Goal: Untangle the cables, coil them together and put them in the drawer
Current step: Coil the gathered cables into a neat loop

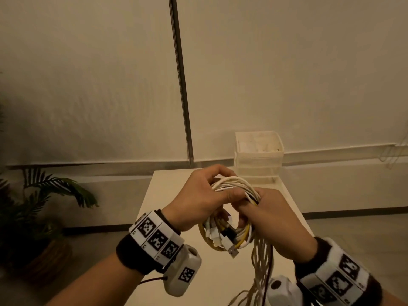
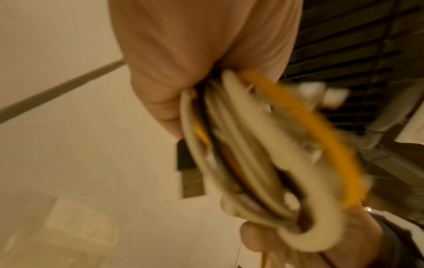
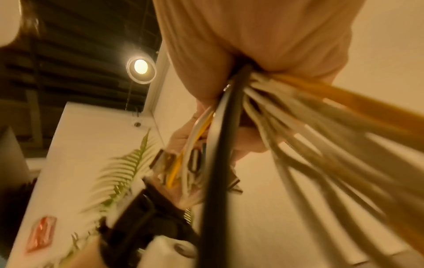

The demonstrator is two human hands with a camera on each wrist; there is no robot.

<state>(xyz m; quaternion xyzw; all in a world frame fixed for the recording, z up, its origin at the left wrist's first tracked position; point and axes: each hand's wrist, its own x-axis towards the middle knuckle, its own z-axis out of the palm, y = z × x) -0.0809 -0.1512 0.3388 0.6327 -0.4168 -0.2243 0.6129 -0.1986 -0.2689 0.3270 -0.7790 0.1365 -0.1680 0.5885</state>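
Observation:
A coil of white, yellow and black cables (image 1: pixel 231 188) hangs in the air above the white table (image 1: pixel 154 213). My left hand (image 1: pixel 203 199) grips the coil's left side, fingers curled over the top loops. On the coil's right side my right hand (image 1: pixel 271 219) holds it, and loose cable tails (image 1: pixel 260 272) drop below that hand. Plug ends (image 1: pixel 223 239) stick out at the coil's bottom. The left wrist view shows the blurred coil (image 2: pixel 270 145) under the palm. In the right wrist view, cables (image 3: pixel 298 130) fan out from the fist. The translucent drawer unit (image 1: pixel 258 155) stands at the table's far right.
A potted palm (image 1: pixel 44 195) stands on the floor to the left of the table. A dark vertical pole (image 1: pixel 181 85) runs up the wall behind. The wall is close behind the drawer unit.

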